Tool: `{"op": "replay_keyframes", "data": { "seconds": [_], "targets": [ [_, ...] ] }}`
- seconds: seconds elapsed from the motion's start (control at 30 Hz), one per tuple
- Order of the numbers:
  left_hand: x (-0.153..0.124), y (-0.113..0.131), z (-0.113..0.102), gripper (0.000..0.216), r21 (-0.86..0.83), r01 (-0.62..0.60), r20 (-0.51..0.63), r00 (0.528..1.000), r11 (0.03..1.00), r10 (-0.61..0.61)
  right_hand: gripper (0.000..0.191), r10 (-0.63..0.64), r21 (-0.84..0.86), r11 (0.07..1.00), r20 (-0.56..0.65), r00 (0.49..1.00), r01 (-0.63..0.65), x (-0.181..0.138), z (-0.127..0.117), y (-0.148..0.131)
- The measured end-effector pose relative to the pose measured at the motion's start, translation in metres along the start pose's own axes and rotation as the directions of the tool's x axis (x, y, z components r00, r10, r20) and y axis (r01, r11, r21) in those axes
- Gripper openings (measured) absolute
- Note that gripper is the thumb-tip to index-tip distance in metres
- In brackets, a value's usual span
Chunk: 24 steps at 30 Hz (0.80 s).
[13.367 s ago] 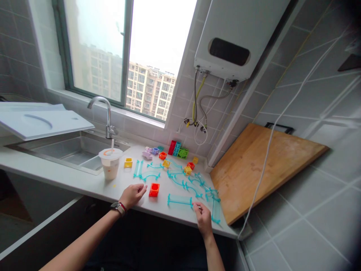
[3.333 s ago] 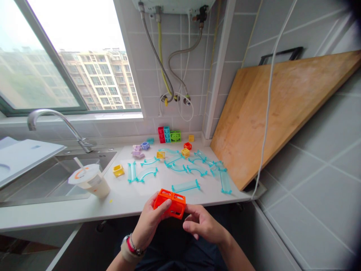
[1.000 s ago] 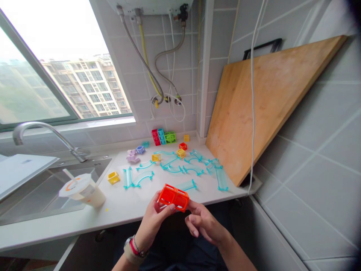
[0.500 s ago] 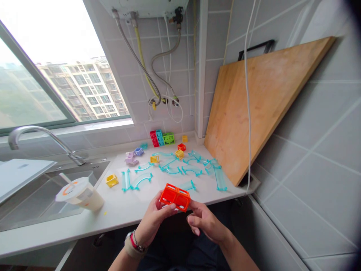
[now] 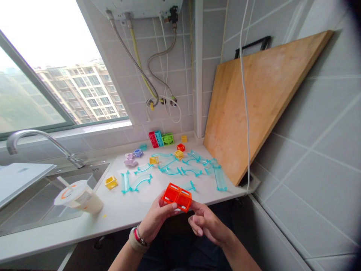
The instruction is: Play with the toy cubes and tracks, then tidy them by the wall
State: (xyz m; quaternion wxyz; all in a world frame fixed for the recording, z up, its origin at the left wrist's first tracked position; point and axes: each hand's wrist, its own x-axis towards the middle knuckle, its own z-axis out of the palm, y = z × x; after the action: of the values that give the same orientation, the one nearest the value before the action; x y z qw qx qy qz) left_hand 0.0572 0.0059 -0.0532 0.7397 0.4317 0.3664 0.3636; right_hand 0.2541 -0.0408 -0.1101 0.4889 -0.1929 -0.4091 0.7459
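My left hand (image 5: 156,214) is closed on a pair of joined red-orange frame blocks (image 5: 177,197), its thumb along the near edge. The blocks have cut-out sides and are held tilted just above the counter's front edge. My right hand (image 5: 208,222) is at their right end, its index finger stretched out and touching that end. Its thumb and other fingers are apart from the blocks and loosely bent. Behind the blocks, a clear teal track piece (image 5: 188,186) is partly hidden. More teal track pieces (image 5: 142,182) lie spread over the counter.
Red, blue and green blocks (image 5: 160,139) stand joined by the back wall. Yellow blocks (image 5: 111,182) and purple pieces (image 5: 130,160) lie about the white counter (image 5: 113,210). A lidded drink cup (image 5: 80,196) stands beside the sink (image 5: 42,210). A wooden board (image 5: 262,101) leans at right.
The red blocks and both hands have shifted slightly right in view, and the blocks are tipped a little more. The left hand keeps its hold. The camera view has moved slightly.
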Motion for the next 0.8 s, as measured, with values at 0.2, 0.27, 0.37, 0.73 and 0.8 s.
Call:
{"op": "replay_keyframes", "data": {
  "seconds": [0.2, 0.27, 0.37, 0.73, 0.8],
  "targets": [
    [0.005, 0.001, 0.001, 0.059, 0.123, -0.023, -0.037, 0.999, 0.992, 0.028, 0.060, -0.019, 0.097, 0.995, -0.065, 0.998, 0.025, -0.001, -0.003, 0.003],
    [0.015, 0.008, -0.003, 0.078, 0.172, -0.047, -0.055, 0.997, 0.984, 0.057, 0.063, -0.094, -0.078, 0.993, -0.140, 0.986, 0.084, 0.002, -0.011, 0.000],
    [0.046, 0.027, -0.013, 0.077, 0.358, -0.127, -0.059, 0.986, 0.925, 0.158, 0.066, -0.229, -0.363, 0.924, -0.271, 0.935, 0.121, 0.013, -0.031, -0.008],
    [0.263, 0.095, -0.040, 0.030, 0.965, 0.044, -0.138, 0.923, 0.259, 0.360, 0.037, -0.315, -0.083, 0.941, -0.574, 0.756, 0.329, 0.057, -0.088, -0.008],
    [0.295, 0.094, -0.040, 0.034, 0.970, 0.101, -0.173, 0.925, 0.220, 0.338, 0.036, -0.307, -0.078, 0.943, -0.585, 0.751, 0.325, 0.056, -0.090, -0.005]
  ]
}}
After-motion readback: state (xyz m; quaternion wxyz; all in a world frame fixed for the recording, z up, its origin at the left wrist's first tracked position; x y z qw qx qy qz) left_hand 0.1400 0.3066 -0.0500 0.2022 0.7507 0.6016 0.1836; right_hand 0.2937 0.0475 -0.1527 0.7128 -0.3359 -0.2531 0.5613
